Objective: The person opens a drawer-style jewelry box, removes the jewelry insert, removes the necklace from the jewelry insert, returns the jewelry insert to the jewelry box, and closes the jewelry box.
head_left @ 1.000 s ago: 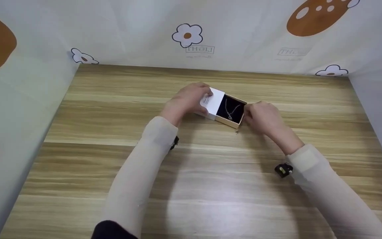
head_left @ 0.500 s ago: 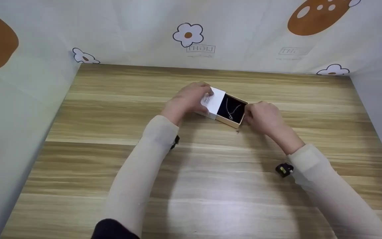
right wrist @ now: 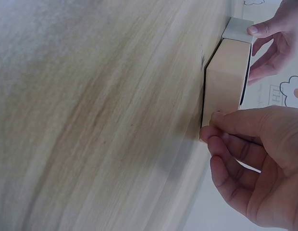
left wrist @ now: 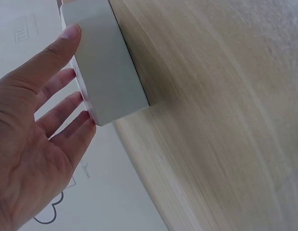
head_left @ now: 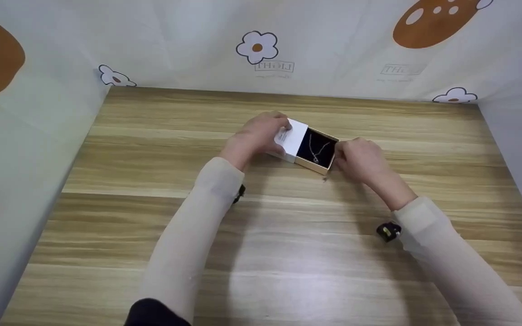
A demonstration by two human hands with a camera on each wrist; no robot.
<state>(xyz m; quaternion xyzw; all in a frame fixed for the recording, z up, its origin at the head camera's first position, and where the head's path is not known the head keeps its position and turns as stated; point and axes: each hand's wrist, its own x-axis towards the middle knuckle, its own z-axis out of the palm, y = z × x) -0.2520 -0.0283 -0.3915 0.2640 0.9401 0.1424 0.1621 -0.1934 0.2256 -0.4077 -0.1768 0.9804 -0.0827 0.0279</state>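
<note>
A small jewelry box lies on the table, its tan drawer (head_left: 311, 166) partly pulled out of a white outer sleeve (head_left: 295, 138). On the drawer's dark lining rests a thin silver-coloured necklace (head_left: 316, 158) with a small pendant. My left hand (head_left: 257, 136) grips the sleeve at its left part, thumb on the near side and fingers on the far side, as the left wrist view also shows. At the drawer's right end, my right hand (head_left: 361, 159) has curled fingers, with thumb and forefinger pinching at the end wall; the exact spot pinched is hidden.
The wood-grain table (head_left: 161, 226) spreads around the box. A pale cloth backdrop (head_left: 188, 45) with printed flowers stands along the back and both sides. A tiny dark mark (head_left: 325, 179) shows on the table just in front of the drawer.
</note>
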